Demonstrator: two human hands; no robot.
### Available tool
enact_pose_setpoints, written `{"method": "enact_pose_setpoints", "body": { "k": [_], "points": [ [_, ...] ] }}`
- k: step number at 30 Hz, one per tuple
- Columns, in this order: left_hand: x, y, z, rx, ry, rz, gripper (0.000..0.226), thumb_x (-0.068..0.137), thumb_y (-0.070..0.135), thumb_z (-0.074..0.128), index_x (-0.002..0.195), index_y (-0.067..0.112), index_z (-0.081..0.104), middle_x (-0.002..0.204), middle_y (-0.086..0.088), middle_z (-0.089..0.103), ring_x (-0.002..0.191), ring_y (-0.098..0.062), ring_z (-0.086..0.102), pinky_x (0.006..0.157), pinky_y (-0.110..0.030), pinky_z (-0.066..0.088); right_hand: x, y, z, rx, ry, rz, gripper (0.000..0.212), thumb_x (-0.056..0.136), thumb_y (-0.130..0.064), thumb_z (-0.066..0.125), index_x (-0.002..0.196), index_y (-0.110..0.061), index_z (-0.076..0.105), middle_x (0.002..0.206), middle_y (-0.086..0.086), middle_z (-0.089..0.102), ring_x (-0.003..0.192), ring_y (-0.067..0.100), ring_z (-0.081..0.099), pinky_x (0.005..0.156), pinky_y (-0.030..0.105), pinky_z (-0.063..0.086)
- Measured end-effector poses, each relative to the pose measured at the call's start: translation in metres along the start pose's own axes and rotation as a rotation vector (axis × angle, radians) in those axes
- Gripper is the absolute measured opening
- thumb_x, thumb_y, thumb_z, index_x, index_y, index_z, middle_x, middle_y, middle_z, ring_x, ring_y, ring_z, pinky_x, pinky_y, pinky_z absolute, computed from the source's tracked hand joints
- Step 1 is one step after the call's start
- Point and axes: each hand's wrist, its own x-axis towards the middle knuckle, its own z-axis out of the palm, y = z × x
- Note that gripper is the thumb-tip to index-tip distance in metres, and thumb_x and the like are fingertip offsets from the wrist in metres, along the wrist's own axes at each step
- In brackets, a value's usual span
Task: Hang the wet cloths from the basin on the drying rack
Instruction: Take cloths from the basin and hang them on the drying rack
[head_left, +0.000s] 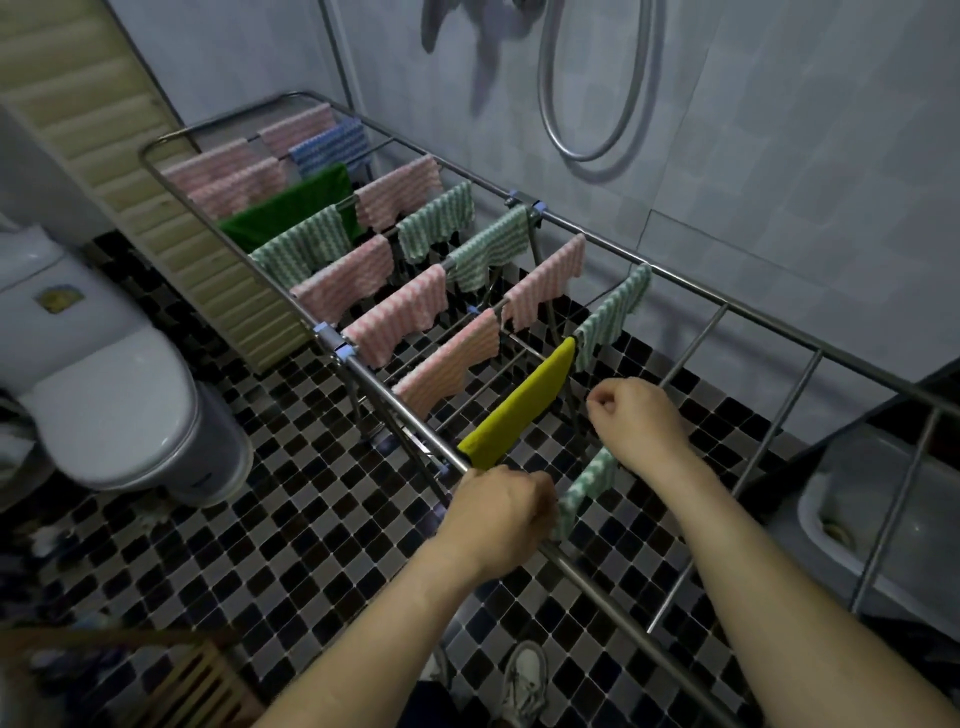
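A steel drying rack (691, 288) runs from far left to near right and carries several pink, green-striped, blue, green and yellow cloths. A green-and-white striped cloth (589, 486) lies over a rod at the near end, just right of the yellow cloth (524, 410). My left hand (501, 514) grips its near end at the front rail. My right hand (636, 418) is over the same rod farther along, fingers curled at the cloth's far end; the hand hides the grip itself. A white basin (821, 499) sits on the floor under the rack's right end.
A white toilet (104, 395) stands at the left. A shower hose (592, 104) hangs on the tiled wall behind the rack. Bare rods (795, 395) remain at the rack's right end. A wooden stool (197, 680) is at bottom left, and my shoe (527, 680) is on the checkered floor.
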Motion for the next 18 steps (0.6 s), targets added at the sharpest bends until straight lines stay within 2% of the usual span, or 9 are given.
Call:
{"method": "enact_pose_setpoints", "body": {
  "k": [3, 7, 11, 12, 15, 18],
  "points": [
    [-0.008, -0.005, -0.012, -0.158, 0.103, -0.055, 0.015, 0.095, 0.030, 0.049, 0.097, 0.022, 0.063, 0.088, 0.007, 0.066, 0.080, -0.010, 0.060, 0.076, -0.035, 0.054, -0.002, -0.028, -0.009, 0.127, -0.036, -0.086, 0.019, 0.096, -0.023, 0.055, 0.103, -0.017, 0.071, 0.085, -0.005, 0.062, 0.077, 0.011, 0.056, 0.068, 0.023, 0.042],
    [-0.031, -0.021, -0.035, -0.471, 0.247, -0.227, 0.015, 0.097, 0.027, 0.051, 0.101, 0.025, 0.065, 0.082, 0.007, 0.067, 0.067, -0.006, 0.062, 0.066, -0.032, 0.056, -0.004, -0.074, -0.007, 0.246, -0.085, -0.207, 0.017, 0.095, -0.022, 0.058, 0.103, -0.018, 0.072, 0.086, -0.008, 0.062, 0.081, 0.011, 0.058, 0.069, 0.022, 0.042],
    [-0.060, -0.048, -0.058, -0.716, 0.446, -0.379, 0.020, 0.096, 0.017, 0.051, 0.100, 0.032, 0.064, 0.091, 0.008, 0.067, 0.080, -0.002, 0.065, 0.071, -0.029, 0.057, -0.010, -0.126, 0.003, 0.307, -0.138, -0.347, 0.017, 0.094, -0.021, 0.059, 0.102, -0.017, 0.073, 0.093, -0.005, 0.070, 0.088, 0.011, 0.062, 0.077, 0.025, 0.049],
    [-0.079, -0.064, -0.066, -0.744, 0.534, -0.425, 0.022, 0.096, 0.015, 0.051, 0.099, 0.032, 0.065, 0.093, 0.009, 0.067, 0.081, -0.001, 0.065, 0.071, -0.026, 0.056, -0.011, -0.153, 0.015, 0.309, -0.173, -0.400, 0.017, 0.093, -0.021, 0.059, 0.101, -0.017, 0.074, 0.094, -0.003, 0.072, 0.089, 0.012, 0.063, 0.079, 0.028, 0.050],
    [-0.096, -0.075, -0.076, -0.776, 0.619, -0.502, 0.024, 0.095, 0.009, 0.049, 0.096, 0.026, 0.067, 0.094, 0.009, 0.066, 0.086, 0.002, 0.063, 0.073, -0.017, 0.053, -0.016, -0.180, 0.023, 0.373, -0.186, -0.443, 0.014, 0.092, -0.021, 0.061, 0.095, -0.019, 0.074, 0.090, -0.005, 0.073, 0.086, 0.008, 0.064, 0.081, 0.029, 0.052],
    [-0.129, -0.110, -0.091, -0.692, 0.812, -0.641, 0.029, 0.091, 0.004, 0.050, 0.090, 0.026, 0.069, 0.088, 0.011, 0.067, 0.084, 0.000, 0.062, 0.074, -0.020, 0.053, -0.025, -0.233, 0.049, 0.378, -0.281, -0.523, 0.014, 0.092, -0.023, 0.061, 0.099, -0.023, 0.074, 0.092, -0.011, 0.071, 0.090, 0.005, 0.064, 0.084, 0.024, 0.051]
  ]
}}
